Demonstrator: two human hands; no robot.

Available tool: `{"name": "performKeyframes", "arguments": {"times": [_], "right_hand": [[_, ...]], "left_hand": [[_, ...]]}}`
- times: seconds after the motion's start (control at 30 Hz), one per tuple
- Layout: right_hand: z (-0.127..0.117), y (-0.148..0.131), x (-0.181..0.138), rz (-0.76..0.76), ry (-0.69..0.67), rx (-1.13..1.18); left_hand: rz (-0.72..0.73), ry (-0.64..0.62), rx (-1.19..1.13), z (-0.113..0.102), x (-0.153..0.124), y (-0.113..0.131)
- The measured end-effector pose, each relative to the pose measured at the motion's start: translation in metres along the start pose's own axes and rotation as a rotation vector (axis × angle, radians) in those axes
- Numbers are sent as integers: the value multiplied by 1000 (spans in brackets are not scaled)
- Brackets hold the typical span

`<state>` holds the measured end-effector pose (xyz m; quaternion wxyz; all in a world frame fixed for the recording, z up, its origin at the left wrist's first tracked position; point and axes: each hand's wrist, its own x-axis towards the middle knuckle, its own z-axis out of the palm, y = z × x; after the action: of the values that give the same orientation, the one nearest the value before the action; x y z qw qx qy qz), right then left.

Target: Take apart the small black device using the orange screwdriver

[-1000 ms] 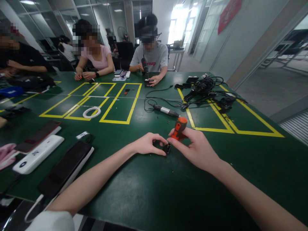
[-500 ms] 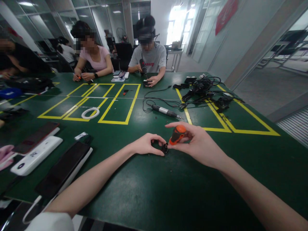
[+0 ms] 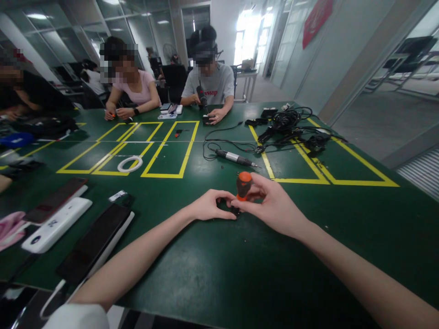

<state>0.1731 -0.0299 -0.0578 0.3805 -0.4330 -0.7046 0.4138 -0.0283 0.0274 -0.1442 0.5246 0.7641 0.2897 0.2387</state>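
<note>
On the green table (image 3: 192, 269), my left hand (image 3: 213, 205) pinches a small black part (image 3: 235, 211) between thumb and fingers; its exact kind is hard to make out. My right hand (image 3: 274, 201) is closed around a stubby screwdriver (image 3: 244, 185) with an orange and dark grey handle. The screwdriver stands nearly upright just above the black part, its orange cap on top. Its tip is hidden behind my right fingers, so I cannot tell whether it touches the part.
Beyond my hands lies a corded electric screwdriver (image 3: 235, 157). Tangled black cables (image 3: 288, 125) are at the far right. A white tape roll (image 3: 130, 163) rests inside yellow lines. At left are a white power strip (image 3: 58, 224) and a black phone (image 3: 92, 242). Co-workers sit across.
My right hand has moved slightly left and turned the screwdriver from a tilt to nearly upright over the black part. My left hand keeps its pinch in place.
</note>
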Motion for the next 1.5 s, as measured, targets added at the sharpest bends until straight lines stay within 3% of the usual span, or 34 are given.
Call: {"name": "performKeyframes", "arguments": {"times": [0.23, 0.5, 0.7, 0.93, 1.07, 1.23, 1.5], "right_hand": [[-11, -5, 3, 8, -18, -53], [-19, -13, 2, 129, -108, 34], [-13, -6, 4, 49, -120, -93], [-7, 6, 7, -64, -4, -413], [-8, 3, 6, 15, -69, -310], [-7, 2, 4, 35, -35, -190], [-3, 7, 6, 21, 6, -336]], "left_hand": [[-13, 32, 64, -1, 1, 0], [-14, 21, 76, -1, 2, 3], [-3, 25, 54, -2, 3, 0], [-11, 44, 23, -1, 5, -5], [-26, 54, 38, 0, 5, -4], [-33, 57, 23, 1, 5, -3], [32, 42, 65, 2, 5, -4]]}}
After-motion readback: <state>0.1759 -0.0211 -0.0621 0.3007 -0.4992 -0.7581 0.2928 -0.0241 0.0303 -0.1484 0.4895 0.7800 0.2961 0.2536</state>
